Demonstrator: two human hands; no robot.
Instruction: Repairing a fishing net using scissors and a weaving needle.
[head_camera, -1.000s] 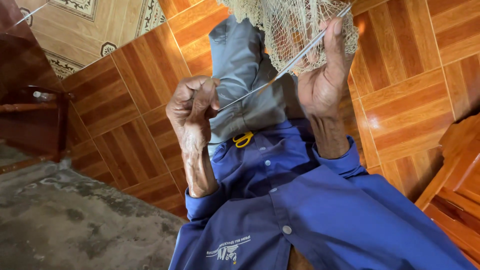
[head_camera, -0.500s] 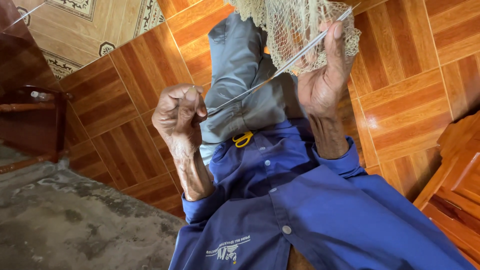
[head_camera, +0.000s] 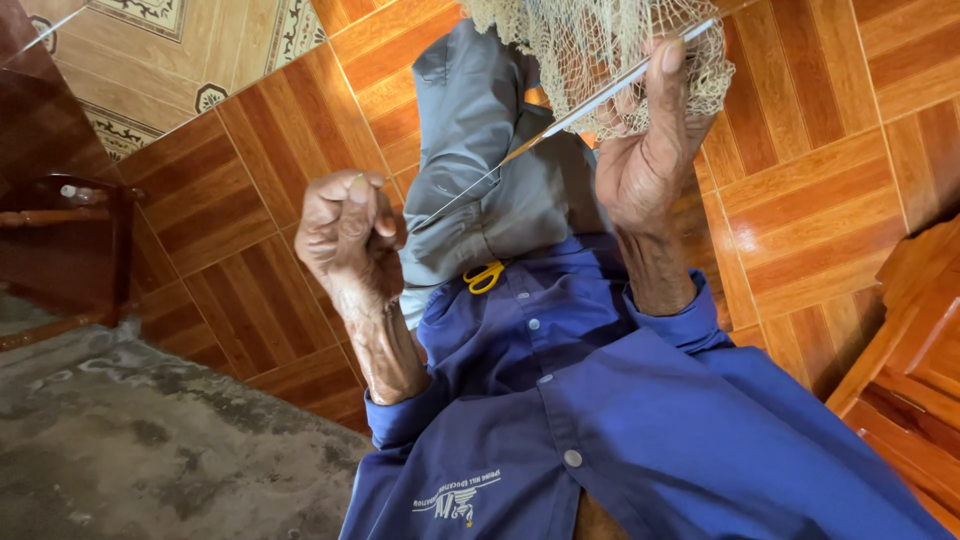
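Note:
A beige fishing net (head_camera: 600, 50) hangs over my knees at the top of the view. My right hand (head_camera: 650, 150) grips the net's edge together with a thin pale rod (head_camera: 600, 100) that slants down to the left. From the rod a fine thread (head_camera: 450, 205) runs taut to my left hand (head_camera: 345, 235), which is clenched into a fist on it, out to the left of my grey trouser leg (head_camera: 480, 150). I wear a blue buttoned shirt (head_camera: 620, 430).
Yellow scissor handles (head_camera: 485, 275) peek out at my lap. Orange-brown floor tiles (head_camera: 250, 230) surround me, with a grey concrete patch (head_camera: 120, 450) lower left. Dark wooden furniture (head_camera: 70, 240) stands at the left, a wooden piece (head_camera: 900, 350) at the right.
My left hand has pulled away to the left and slightly toward my body, drawing the thread tight. My right hand has held the net and rod in place.

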